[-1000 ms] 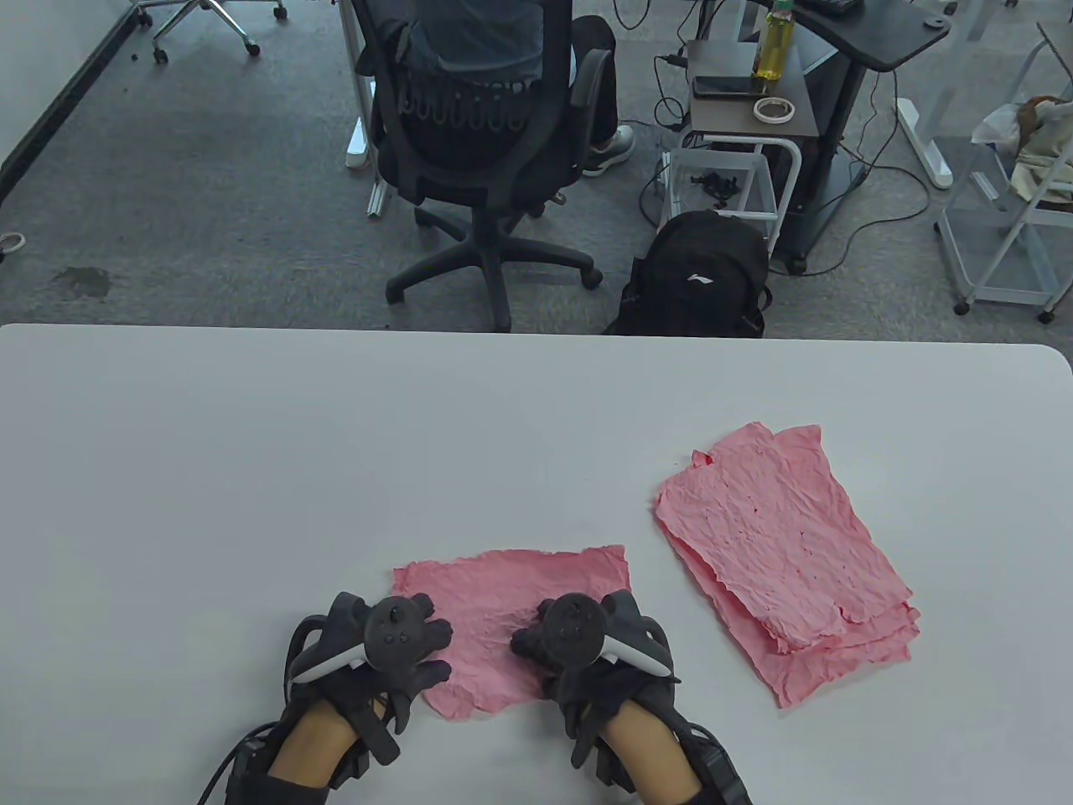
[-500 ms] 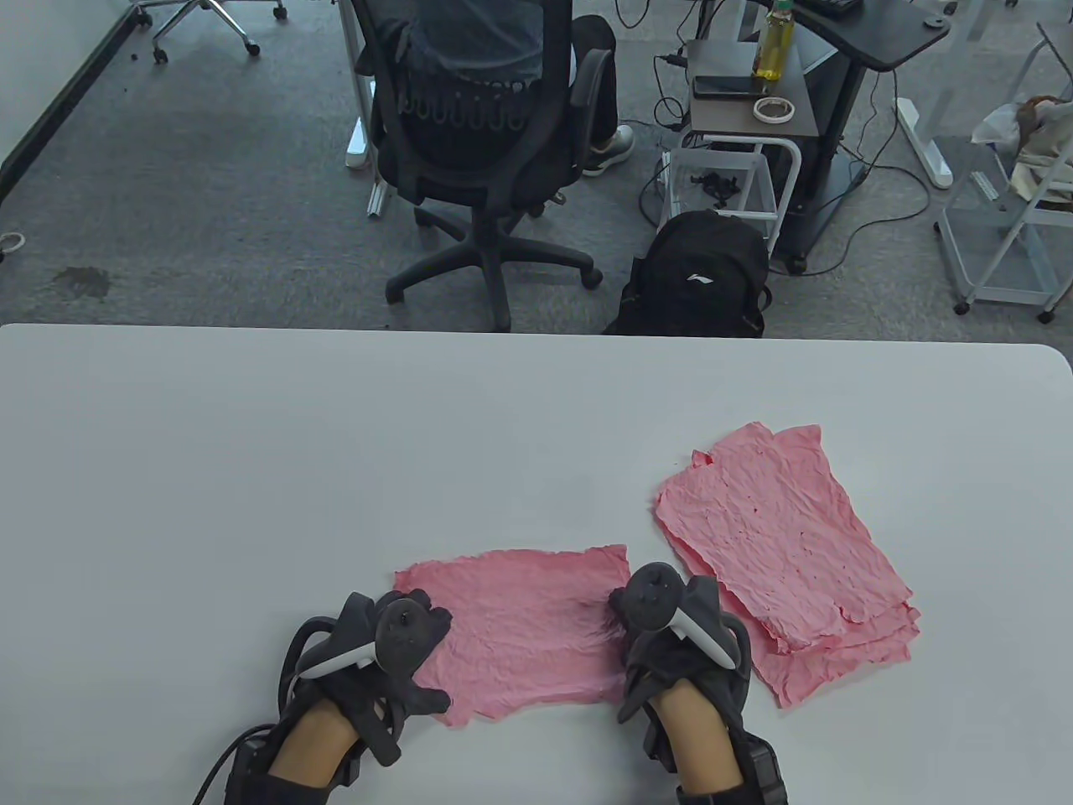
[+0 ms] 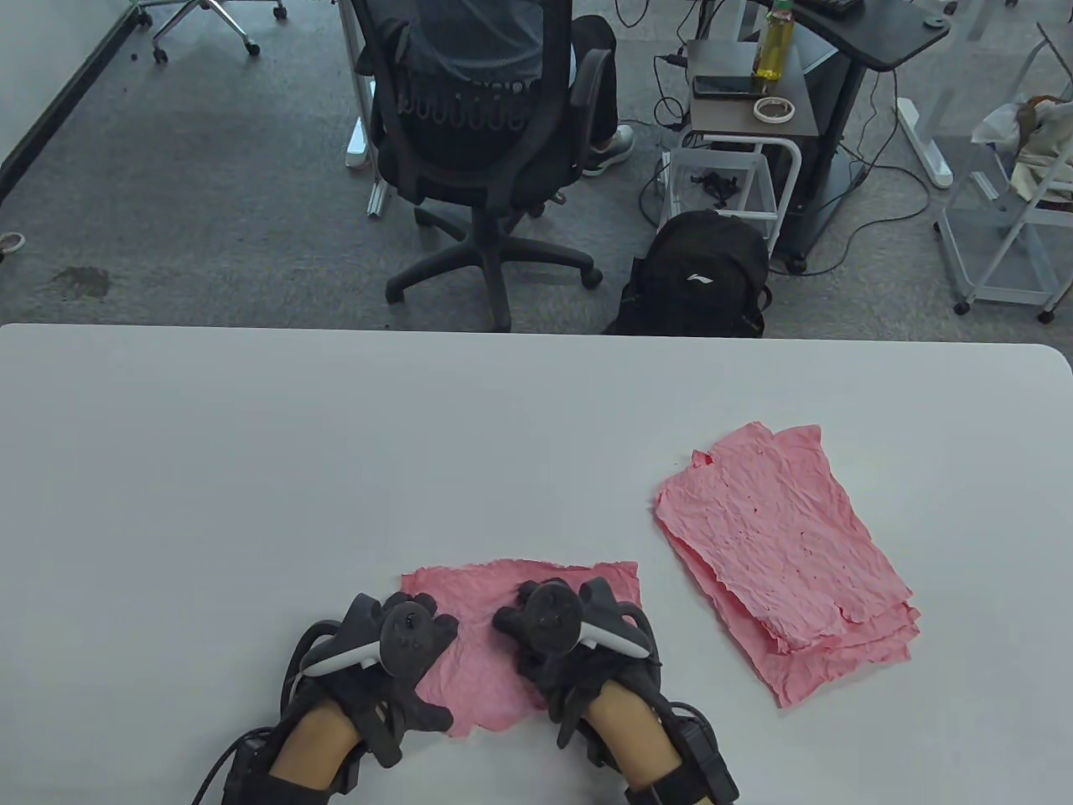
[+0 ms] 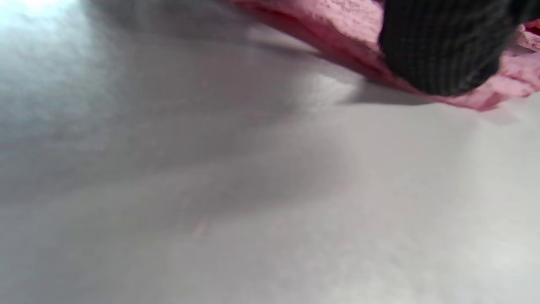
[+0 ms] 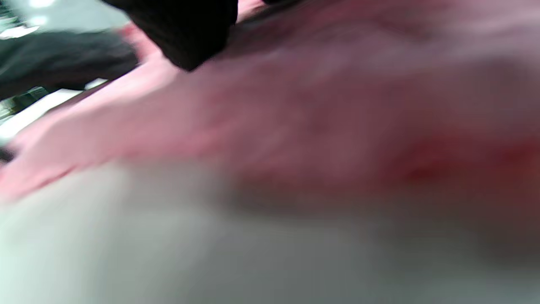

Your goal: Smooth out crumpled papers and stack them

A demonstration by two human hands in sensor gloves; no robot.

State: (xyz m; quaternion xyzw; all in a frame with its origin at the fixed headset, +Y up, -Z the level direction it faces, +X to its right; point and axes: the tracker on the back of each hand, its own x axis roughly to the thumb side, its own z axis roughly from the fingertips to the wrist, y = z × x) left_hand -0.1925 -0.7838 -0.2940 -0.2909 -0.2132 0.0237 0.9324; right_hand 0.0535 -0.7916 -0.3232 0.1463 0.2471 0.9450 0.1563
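Back from the sheet's right edge comes the right hand (image 3: 570, 646), now at mid-sheet, and the paper has bunched narrower under it.

Nearest us, both hands rest on the pink sheet (image 3: 503, 587) at the desk's (image 3: 251, 470) front edge: the left hand (image 3: 394, 662) presses its near-left corner, one gloved fingertip (image 4: 443, 50) flat on the paper in the left wrist view. Fingers of both hands look spread, gripping nothing, though the trackers hide most of them. Light, limp, wrinkled stuff, I'd say, and easily torn; best pinned at one side and stroked outward, then lifted by an edge. Farther right, well apart, lies the stack of flattened sheets (image 3: 788, 562), edges slightly fanned.
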